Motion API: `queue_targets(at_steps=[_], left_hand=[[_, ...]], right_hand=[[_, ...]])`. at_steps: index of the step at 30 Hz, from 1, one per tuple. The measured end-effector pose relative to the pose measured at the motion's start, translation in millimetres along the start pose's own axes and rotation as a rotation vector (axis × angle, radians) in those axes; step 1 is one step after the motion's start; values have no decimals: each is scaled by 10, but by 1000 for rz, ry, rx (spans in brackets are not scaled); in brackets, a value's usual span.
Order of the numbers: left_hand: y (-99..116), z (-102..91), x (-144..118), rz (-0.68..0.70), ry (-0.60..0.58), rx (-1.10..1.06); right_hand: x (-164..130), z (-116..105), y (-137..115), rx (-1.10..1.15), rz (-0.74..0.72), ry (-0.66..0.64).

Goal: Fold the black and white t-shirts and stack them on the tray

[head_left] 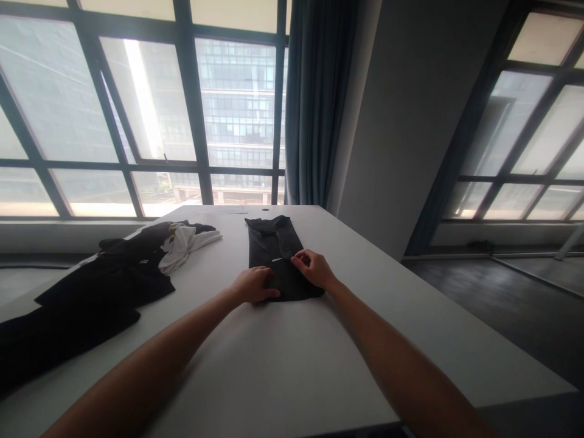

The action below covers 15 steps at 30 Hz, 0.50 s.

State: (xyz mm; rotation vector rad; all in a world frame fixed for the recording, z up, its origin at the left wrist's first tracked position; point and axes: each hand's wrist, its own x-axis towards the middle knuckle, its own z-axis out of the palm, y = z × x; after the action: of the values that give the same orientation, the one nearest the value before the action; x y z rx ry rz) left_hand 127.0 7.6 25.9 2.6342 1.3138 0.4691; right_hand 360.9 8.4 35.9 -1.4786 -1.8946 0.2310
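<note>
A black shirt [283, 283] lies folded into a long narrow shape on the white table, with a small white label or print near its middle. Its far end looks bunched and uneven. My left hand [255, 285] rests on the near left part of the cloth, thumb apart from the fingers. At the right edge, my right hand [314, 267] has its thumb and fingertips pinched together on the fabric beside the white mark.
Several loose dark garments [123, 274] lie heaped on the left of the white table [365, 310], a white cloth [182, 246] among them. Windows stand behind the table, with a dark curtain [314, 109] and a pillar. Grey floor shows to the right.
</note>
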Motion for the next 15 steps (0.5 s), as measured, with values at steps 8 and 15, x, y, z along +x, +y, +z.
queue_targets(at_steps=[8, 15], left_hand=[[13, 83, -230, 83, 28, 68], [-34, 46, -237, 95, 277, -50]], right_hand=[[-173, 131, -301, -430, -99, -328], [-135, -30, -410, -520, -146, -92]])
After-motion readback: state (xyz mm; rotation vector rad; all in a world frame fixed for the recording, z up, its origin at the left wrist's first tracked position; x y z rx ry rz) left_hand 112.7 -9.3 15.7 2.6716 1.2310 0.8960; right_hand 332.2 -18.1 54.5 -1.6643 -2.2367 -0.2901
